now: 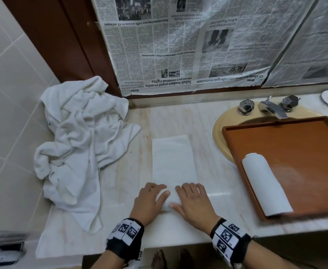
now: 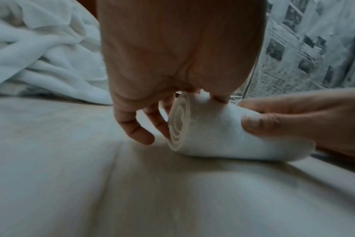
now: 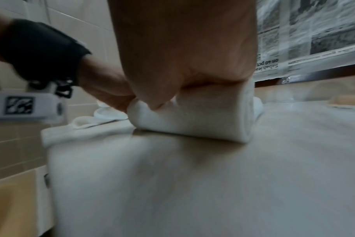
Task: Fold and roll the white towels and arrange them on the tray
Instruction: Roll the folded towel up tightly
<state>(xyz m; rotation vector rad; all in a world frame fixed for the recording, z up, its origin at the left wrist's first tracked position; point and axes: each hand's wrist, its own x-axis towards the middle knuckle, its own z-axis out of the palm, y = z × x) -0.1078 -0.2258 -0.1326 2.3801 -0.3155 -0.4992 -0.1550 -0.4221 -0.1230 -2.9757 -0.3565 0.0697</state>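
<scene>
Head view: a folded white cloth towel (image 1: pixel 173 162) is laid flat on the pale marble surface (image 1: pixel 204 121), its near end wound into a roll gripped by both hands. The left hand (image 1: pixel 149 200) and the right hand (image 1: pixel 195 202) are curled over that roll, fingers (image 2: pixel 136 128) bent around it. Left wrist view: the spiral end of the roll is seen. 1 finished rolled white towel (image 1: pixel 266 185) is lying on the brown rectangular tray (image 1: pixel 304 152) over the beige sink (image 1: pixel 220 136). A crumpled heap of white towels (image 1: pixel 77 142) is lying at the left.
</scene>
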